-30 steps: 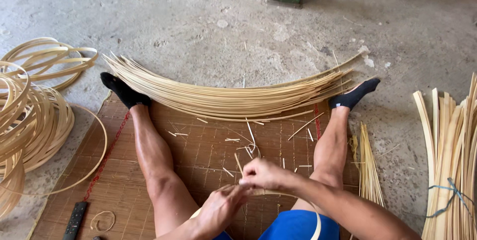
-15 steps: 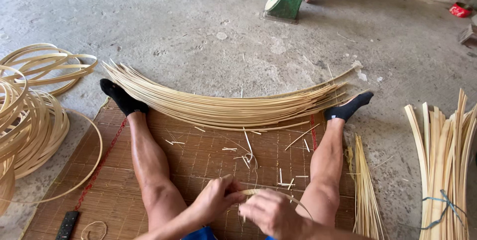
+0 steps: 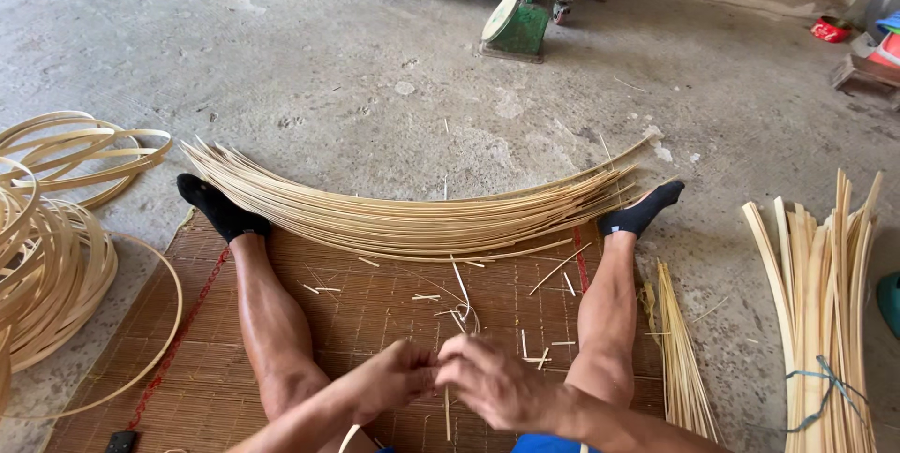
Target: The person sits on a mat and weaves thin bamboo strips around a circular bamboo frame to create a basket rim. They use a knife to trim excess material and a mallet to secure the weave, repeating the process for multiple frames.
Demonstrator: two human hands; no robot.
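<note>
Both hands now meet low in the near middle of the woven mat, where a second ago they sat apart, the right one higher. The left hand and right hand pinch together on a thin bamboo sliver that curls up just beyond the fingertips, so the work has passed from reaching to fine handling. The view has also tipped up, showing more far floor. The curved bundle of strips lies untouched across the feet, and the coiled hoops sit at left.
</note>
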